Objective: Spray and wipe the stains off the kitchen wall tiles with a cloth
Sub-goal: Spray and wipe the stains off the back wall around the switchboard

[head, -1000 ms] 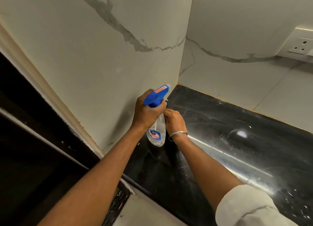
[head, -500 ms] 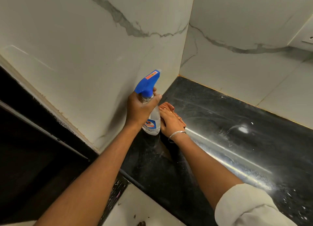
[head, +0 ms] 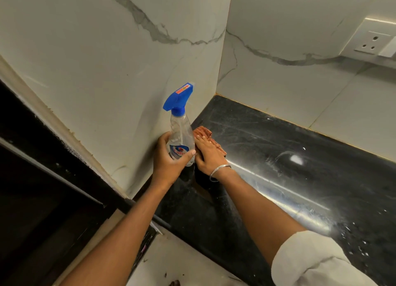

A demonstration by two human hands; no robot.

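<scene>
Left hand (head: 169,159) gripping the lower body of an upright spray bottle (head: 180,133), fingers wrapping its label, blue trigger head well above them. Right hand (head: 209,155) lying flat, fingers together, pressing a reddish cloth (head: 203,133) onto the black countertop (head: 278,157) beside the marble wall tiles (head: 107,75)

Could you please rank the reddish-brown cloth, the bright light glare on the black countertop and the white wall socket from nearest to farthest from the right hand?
1. Reddish-brown cloth: under the right hand.
2. Light glare: rightward on the black countertop.
3. White wall socket: upper right.
</scene>
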